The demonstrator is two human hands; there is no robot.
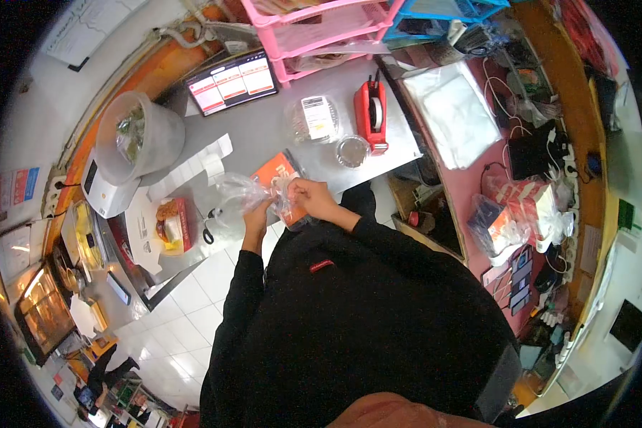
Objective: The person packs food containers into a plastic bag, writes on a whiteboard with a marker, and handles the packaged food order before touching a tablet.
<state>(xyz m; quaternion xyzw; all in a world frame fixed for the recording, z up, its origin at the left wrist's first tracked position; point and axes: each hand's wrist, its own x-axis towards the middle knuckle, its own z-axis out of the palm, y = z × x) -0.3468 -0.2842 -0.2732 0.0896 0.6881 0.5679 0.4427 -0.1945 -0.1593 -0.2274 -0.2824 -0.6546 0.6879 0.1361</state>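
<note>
A clear plastic bag (244, 190) is bunched between my two hands at the counter's front edge. Its gathered top is pinched by my left hand (256, 220) and, a little to the right, by the closed fingers of my right hand (314, 199). An orange box (269, 170) with white lettering shows behind and under the plastic; whether it lies inside the bag I cannot tell. Left of my left hand are black-handled scissors (207, 235) and an open carton (180, 225) holding food. A long white receipt strip (196, 167) lies beyond them.
A lidded clear container (314, 120), a small round tub (352, 151) and a red tape dispenser (372, 118) stand behind my hands. A tablet (232, 83) leans at the back. On the right, bagged packages (510, 217) lie on a pink surface. Another person (96, 385) is far left.
</note>
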